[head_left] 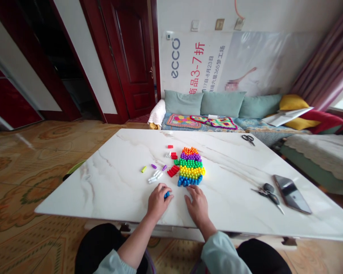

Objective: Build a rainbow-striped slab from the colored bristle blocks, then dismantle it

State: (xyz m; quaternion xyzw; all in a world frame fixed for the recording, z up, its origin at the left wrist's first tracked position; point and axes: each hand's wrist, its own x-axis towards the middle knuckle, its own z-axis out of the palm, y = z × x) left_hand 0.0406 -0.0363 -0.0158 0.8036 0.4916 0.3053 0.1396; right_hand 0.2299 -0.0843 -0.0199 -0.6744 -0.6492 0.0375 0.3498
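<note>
My left hand [160,199] is closed around small blue pieces [167,195] at the near side of the white table. To its right, my right hand [197,201] rests with fingers apart, fingertips at the near edge of the blue row [190,180]. Beyond that row stand yellow [191,172], green [191,163], purple [190,156] and orange pieces [189,150] in packed bands. Red pieces [173,171] lie just left of the block. White pieces [155,176] lie beyond my left hand, near two purple ones [154,166] and a yellow-green one [143,169].
The marbled white table [228,213] holds a phone [292,193], dark-handled tools [270,194] and black scissors [248,139] on the right. Behind it is a sofa [246,123] with green cushions [223,103].
</note>
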